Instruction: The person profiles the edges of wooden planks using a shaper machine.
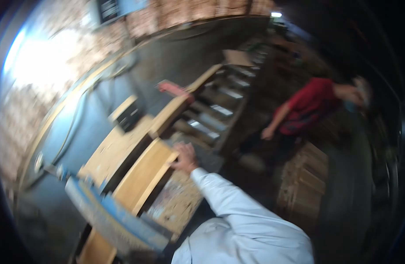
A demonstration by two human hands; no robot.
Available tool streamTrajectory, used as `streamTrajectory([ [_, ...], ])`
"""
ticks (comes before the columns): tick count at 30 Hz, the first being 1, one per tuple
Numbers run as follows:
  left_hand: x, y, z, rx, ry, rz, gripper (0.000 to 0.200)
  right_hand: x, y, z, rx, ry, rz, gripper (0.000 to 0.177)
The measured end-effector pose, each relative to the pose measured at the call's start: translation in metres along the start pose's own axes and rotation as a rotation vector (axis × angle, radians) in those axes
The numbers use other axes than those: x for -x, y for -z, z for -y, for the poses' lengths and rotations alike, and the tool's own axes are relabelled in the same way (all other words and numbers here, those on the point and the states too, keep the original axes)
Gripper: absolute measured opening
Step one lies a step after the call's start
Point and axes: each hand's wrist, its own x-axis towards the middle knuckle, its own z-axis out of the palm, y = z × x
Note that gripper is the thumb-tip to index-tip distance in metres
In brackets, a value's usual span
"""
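Note:
My right hand [185,157], below a pale blue sleeve, is at the far end of a thick wooden board [145,174]. Its thumb side presses on the board's end corner, and the fingers bend around that end, partly blurred. The board runs down to the left to a blue machine bar [110,213] that crosses over it. Past the bar, a piece of wood [97,250] shows, perhaps the same board. Beneath the board lies a worn wooden bed [178,202]. My left hand is out of the picture.
A roller conveyor [211,108] extends away from the machine, with a red clamp-like part [172,89] at its side. A small dark block [127,115] stands on the wooden fence. To the right, a person in a red shirt [308,105] is near stacked wood [303,180].

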Motion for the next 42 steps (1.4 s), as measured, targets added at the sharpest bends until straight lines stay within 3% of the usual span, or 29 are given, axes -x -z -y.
streamTrajectory([
  [1, -0.010, 0.033, 0.011, 0.065, 0.034, -0.027, 0.053, -0.002, 0.003, 0.004, 0.054, 0.026, 0.014, 0.085],
  [3, 0.004, 0.050, 0.025, 0.036, -0.110, -0.020, 0.053, -0.002, -0.001, 0.007, 0.059, 0.063, 0.006, 0.083],
  [4, 0.016, 0.042, 0.012, 0.024, 0.047, 0.004, 0.049, -0.003, 0.001, 0.009, 0.053, 0.075, 0.026, 0.080],
  [8, 0.057, 0.004, -0.031, -0.068, 0.057, -0.164, 0.049, -0.007, 0.014, 0.032, 0.096, 0.043, 0.161, 0.069],
  [15, 0.078, -0.011, -0.057, -0.026, 0.026, -0.169, 0.047, -0.003, 0.005, 0.030, 0.107, 0.077, 0.155, 0.061],
  [17, 0.070, -0.009, -0.044, 0.018, -0.067, -0.138, 0.044, 0.000, 0.008, 0.038, 0.109, 0.092, 0.168, 0.059],
  [18, 0.075, -0.012, -0.050, 0.027, -0.032, -0.146, 0.042, -0.001, -0.005, 0.016, 0.138, 0.206, 0.104, 0.057],
  [19, 0.087, -0.015, -0.065, -0.070, -0.002, -0.141, 0.049, -0.002, -0.007, 0.013, 0.130, 0.205, 0.108, 0.055],
  [23, 0.076, -0.019, -0.049, 0.098, -0.029, -0.229, 0.045, -0.004, -0.006, 0.007, 0.112, 0.169, 0.174, 0.055],
  [24, 0.074, -0.019, -0.046, 0.123, -0.036, -0.235, 0.046, -0.001, 0.008, 0.027, 0.053, 0.129, 0.211, 0.053],
  [25, 0.071, -0.019, -0.043, 0.144, -0.047, -0.229, 0.047, -0.003, -0.004, 0.005, -0.078, 0.186, 0.170, 0.053],
  [26, 0.064, -0.019, -0.036, 0.140, -0.043, -0.237, 0.047, -0.001, -0.010, 0.001, -0.301, -0.031, 0.211, 0.051],
  [27, 0.065, -0.018, -0.037, 0.157, -0.038, -0.220, 0.047, 0.011, -0.017, -0.014, -0.407, -0.133, 0.111, 0.052],
  [29, 0.082, -0.017, -0.058, 0.128, -0.062, -0.226, 0.049, 0.039, 0.023, 0.060, -0.753, -0.417, 0.082, 0.047],
  [30, 0.085, -0.018, -0.063, 0.111, -0.078, -0.225, 0.050, 0.056, 0.035, 0.091, -0.840, -0.412, -0.011, 0.047],
  [35, 0.087, -0.015, -0.067, 0.020, -0.016, -0.212, 0.048, 0.100, 0.034, 0.120, -1.588, -0.767, 0.486, 0.058],
  [38, 0.088, -0.013, -0.066, 0.024, -0.007, -0.185, 0.049, 0.074, -0.022, 0.127, -1.468, -1.179, 0.650, 0.050],
  [40, 0.079, -0.014, -0.053, 0.090, -0.019, -0.232, 0.048, 0.068, -0.022, 0.156, -1.406, -1.174, 0.706, 0.047],
  [41, 0.074, -0.013, -0.048, 0.102, -0.002, -0.240, 0.048, 0.068, -0.033, 0.144, -1.076, -0.482, 1.011, 0.048],
  [42, 0.068, -0.016, -0.042, 0.107, 0.018, -0.229, 0.047, 0.069, -0.045, 0.132, -0.740, 0.170, 0.956, 0.053],
])
